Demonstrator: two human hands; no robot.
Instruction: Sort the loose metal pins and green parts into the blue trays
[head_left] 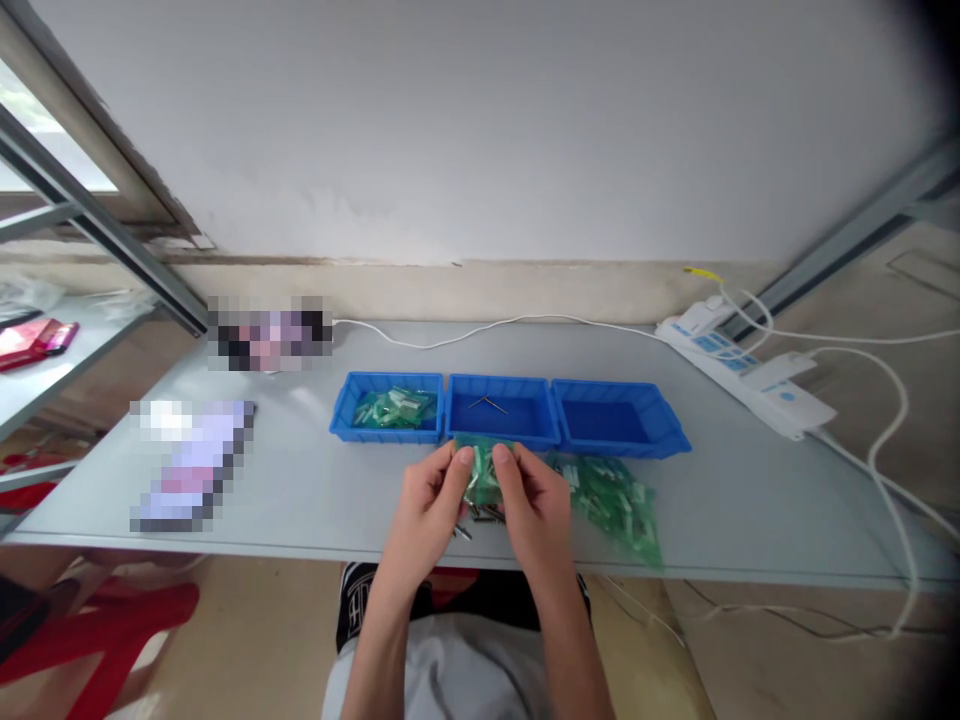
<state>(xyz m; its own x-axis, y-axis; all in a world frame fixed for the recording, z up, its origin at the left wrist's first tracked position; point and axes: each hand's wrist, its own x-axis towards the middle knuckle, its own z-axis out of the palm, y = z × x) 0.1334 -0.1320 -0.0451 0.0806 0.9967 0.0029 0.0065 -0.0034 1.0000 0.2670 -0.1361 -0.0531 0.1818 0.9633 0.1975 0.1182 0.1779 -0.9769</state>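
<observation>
Between my two hands, near the table's front edge, is a small green plastic bag (pixel 484 478). My left hand (pixel 435 490) pinches its left side, and my right hand (pixel 529 490) grips the right side. Several metal pins or screws (pixel 487 513) lie on the table just below the bag; their exact kind is hard to make out. To the right of my right hand rests a larger green bag (pixel 615 505) with small packets in it. Beyond my hands stand three blue bins in a row: the left bin (pixel 386 436) holds green packets (pixel 397 407), the middle bin (pixel 517 388) a few thin metal pieces (pixel 487 402).
The right blue bin (pixel 607 415) ends the row. A white power strip (pixel 750 375) with white cables lies at the table's right. Two blurred items, one at the back left (pixel 270 338) and one at the front left (pixel 195 465), lie on the grey table (pixel 300 500).
</observation>
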